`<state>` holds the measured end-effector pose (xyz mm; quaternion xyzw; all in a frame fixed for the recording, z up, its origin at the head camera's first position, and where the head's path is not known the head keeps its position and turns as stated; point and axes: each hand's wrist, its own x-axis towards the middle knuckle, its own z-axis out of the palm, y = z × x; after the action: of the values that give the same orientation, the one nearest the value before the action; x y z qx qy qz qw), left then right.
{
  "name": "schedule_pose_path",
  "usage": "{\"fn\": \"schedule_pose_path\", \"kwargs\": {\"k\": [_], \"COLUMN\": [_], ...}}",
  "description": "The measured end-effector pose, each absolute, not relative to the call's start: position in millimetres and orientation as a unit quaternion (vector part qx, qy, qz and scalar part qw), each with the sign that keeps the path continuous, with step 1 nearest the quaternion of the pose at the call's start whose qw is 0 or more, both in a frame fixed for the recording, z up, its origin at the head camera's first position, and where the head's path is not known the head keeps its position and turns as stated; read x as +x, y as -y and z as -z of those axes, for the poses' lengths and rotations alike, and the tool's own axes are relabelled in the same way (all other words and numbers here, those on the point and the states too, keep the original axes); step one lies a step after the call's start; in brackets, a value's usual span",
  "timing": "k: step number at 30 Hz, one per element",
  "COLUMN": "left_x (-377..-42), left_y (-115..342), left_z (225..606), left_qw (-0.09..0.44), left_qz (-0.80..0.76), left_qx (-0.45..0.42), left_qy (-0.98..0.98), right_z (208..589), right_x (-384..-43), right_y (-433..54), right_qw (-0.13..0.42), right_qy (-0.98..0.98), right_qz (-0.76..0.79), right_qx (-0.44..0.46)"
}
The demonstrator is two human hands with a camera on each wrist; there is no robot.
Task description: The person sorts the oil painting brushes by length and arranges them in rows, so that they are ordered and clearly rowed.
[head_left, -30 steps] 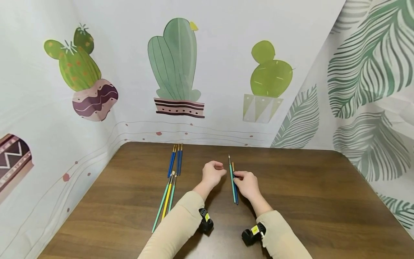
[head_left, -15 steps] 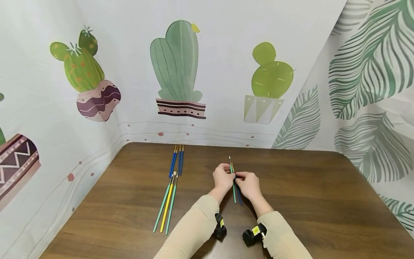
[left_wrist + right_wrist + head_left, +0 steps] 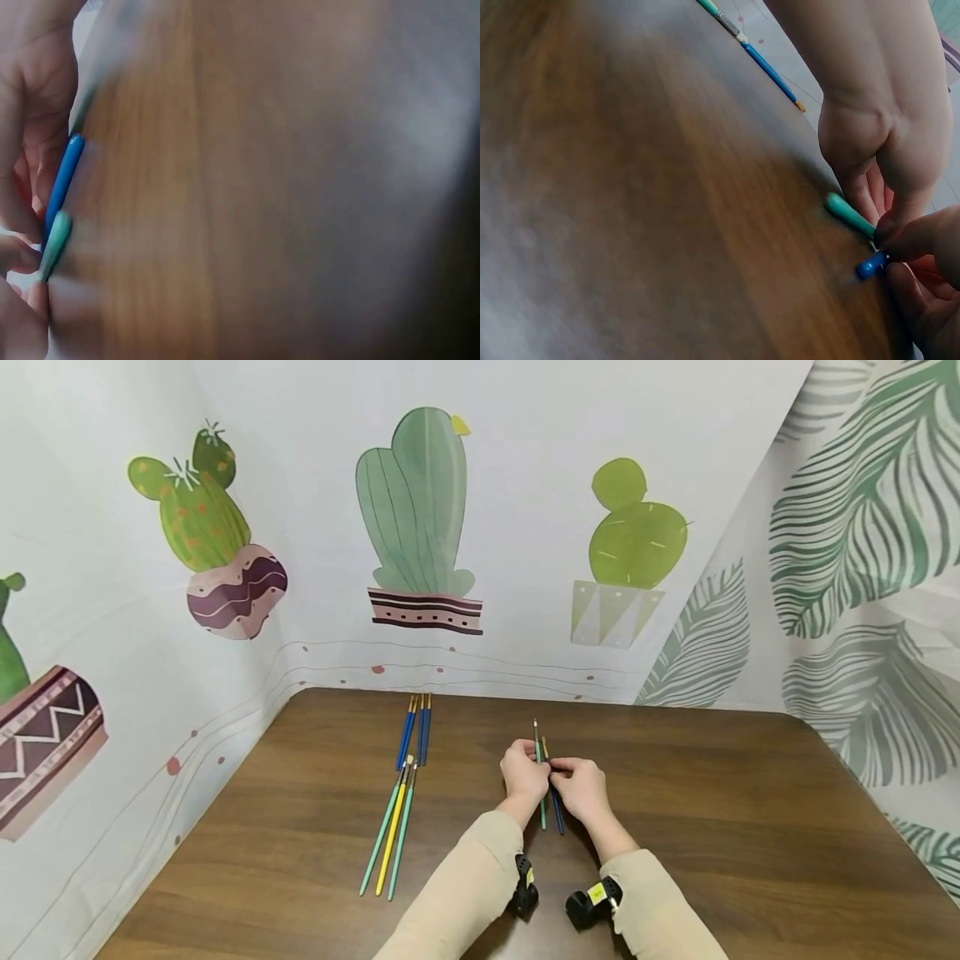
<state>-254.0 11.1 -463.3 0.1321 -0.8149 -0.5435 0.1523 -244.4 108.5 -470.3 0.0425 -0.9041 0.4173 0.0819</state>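
Near the middle of the table in the head view, my left hand (image 3: 522, 774) pinches a teal-handled paintbrush (image 3: 543, 815). Its bristle end points toward the wall. Close on its right side, my right hand (image 3: 582, 787) holds a blue-handled paintbrush (image 3: 558, 817) between thumb and fingers. The fingertips of both hands meet between the two brushes and hide the middle of the handles. The right wrist view shows the rounded teal handle end (image 3: 845, 212) by the left fingers and the blue handle end (image 3: 871, 265) at the right fingertips.
To the left lie several blue paintbrushes (image 3: 424, 735) near the back edge. In front of them a yellow paintbrush (image 3: 392, 835) lies between two teal paintbrushes (image 3: 377, 843), bristles toward the wall. The brown wooden table (image 3: 697, 810) meets a cactus-printed cloth (image 3: 517, 527) behind.
My left hand has come right to the pair of brushes and taken hold of the teal one. The blue brush's handle end has swung slightly right, away from the teal one. My right hand barely moved.
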Motion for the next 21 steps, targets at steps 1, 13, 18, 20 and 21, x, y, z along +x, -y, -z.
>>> {"fn": "schedule_pose_path", "kwargs": {"k": [1,13,18,20,21], "left_x": [-254.2,-256.7,-258.1,-258.4,-258.4], "left_y": [-11.5,-13.6,-10.4,-9.9,-9.8], "left_z": [463.6,466.4,467.7,467.9,467.7], "left_qw": [0.158,0.184,0.181,0.178,0.177], "left_qz": [0.544,0.580,0.613,0.630,0.636], "left_qx": [0.137,0.178,0.184,0.187,0.189], "left_qy": [0.813,0.774,0.747,0.733,0.727], "right_z": [470.2,469.1,469.3,469.4,469.4], "right_x": [-244.1,-243.6,-244.2,-244.3,-244.2], "right_y": [-108.5,-108.6,-108.0,-108.0,-108.1], "right_qw": [0.082,0.074,0.071,0.071,0.071], "right_qy": [0.905,0.906,0.903,0.903,0.903], "right_qz": [-0.416,-0.415,-0.421,-0.423,-0.423], "right_qx": [0.043,0.035,0.036,0.036,0.036]}}
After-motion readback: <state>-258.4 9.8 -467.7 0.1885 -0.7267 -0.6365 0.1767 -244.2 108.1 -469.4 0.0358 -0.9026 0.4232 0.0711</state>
